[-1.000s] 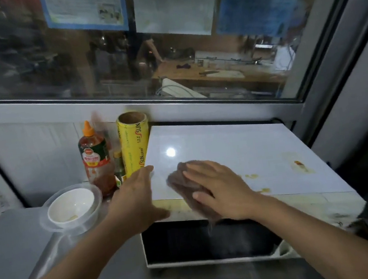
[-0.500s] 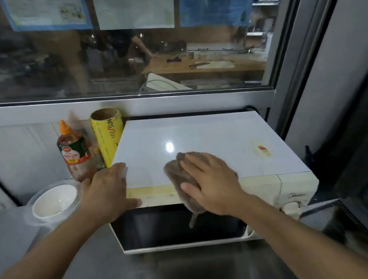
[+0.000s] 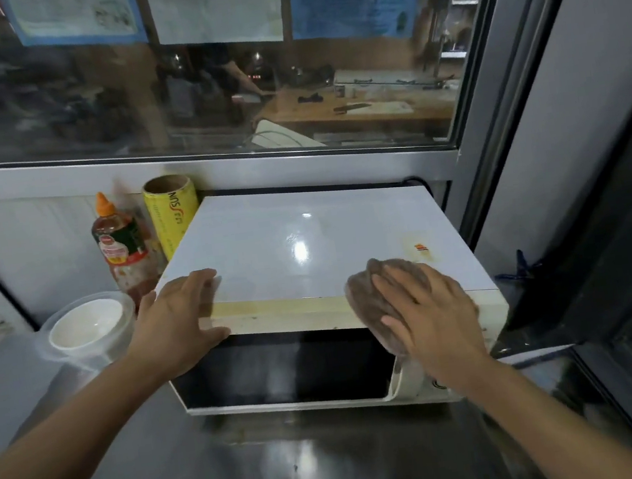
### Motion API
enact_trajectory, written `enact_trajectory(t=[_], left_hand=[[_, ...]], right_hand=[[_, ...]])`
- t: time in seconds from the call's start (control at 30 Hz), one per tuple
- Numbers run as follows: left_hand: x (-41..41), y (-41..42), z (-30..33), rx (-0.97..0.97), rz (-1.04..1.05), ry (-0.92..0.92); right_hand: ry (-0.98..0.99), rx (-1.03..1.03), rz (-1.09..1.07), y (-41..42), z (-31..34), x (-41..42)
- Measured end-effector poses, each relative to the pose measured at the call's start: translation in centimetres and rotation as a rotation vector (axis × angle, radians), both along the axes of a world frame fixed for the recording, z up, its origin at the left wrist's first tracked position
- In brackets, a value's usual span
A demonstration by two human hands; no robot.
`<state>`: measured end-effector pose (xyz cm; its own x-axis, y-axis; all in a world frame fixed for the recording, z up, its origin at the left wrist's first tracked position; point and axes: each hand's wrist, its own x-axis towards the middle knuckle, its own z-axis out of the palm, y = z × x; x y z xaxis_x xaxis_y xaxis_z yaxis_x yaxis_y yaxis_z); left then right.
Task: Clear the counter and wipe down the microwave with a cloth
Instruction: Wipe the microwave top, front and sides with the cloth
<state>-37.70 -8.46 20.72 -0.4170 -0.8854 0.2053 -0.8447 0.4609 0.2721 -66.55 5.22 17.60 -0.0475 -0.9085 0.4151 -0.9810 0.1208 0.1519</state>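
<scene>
A white microwave [image 3: 306, 240] with a dark door stands on the steel counter [image 3: 256, 472] below a window. My left hand [image 3: 180, 323] rests flat on its front left corner, fingers straight on the top and thumb on the front edge. My right hand [image 3: 432, 310] presses a brownish-grey cloth [image 3: 366, 297] onto the front right edge of the top, fingers spread flat over it. The cloth hangs down over the top of the door. A small orange stain [image 3: 419, 246] marks the top just beyond the cloth.
Left of the microwave stand a sauce bottle [image 3: 120, 245] with an orange cap and a yellow roll of wrap [image 3: 172, 214]. A white bowl inside a clear plastic container [image 3: 87, 329] sits on the counter at the left. A dark frame rises at the right.
My right hand has slid the cloth from the middle of the front edge to the right end of the top. My left hand has stayed on the left corner.
</scene>
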Motion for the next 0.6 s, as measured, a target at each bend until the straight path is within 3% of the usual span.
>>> enact_trajectory(t=[0.17, 0.3, 0.47, 0.6], left_hand=[[2.4, 0.1, 0.0, -0.019, 0.080, 0.027], [4.5, -0.9, -0.3, 0.021, 0.127, 0.085], [5.4, -1.7, -0.5, 0.095, 0.092, 0.193], [6.8, -2.5, -1.4, 0.120, 0.042, 0.263]], right_hand=[[-0.049, -0.056, 0.115, -5.5, -1.0, 8.5], [-0.113, 0.075, 0.274, -7.9, -1.1, 10.8], [0.019, -0.015, 0.158, -3.4, 0.4, 6.0], [0.025, -0.048, 0.071, -4.5, -0.1, 8.3]])
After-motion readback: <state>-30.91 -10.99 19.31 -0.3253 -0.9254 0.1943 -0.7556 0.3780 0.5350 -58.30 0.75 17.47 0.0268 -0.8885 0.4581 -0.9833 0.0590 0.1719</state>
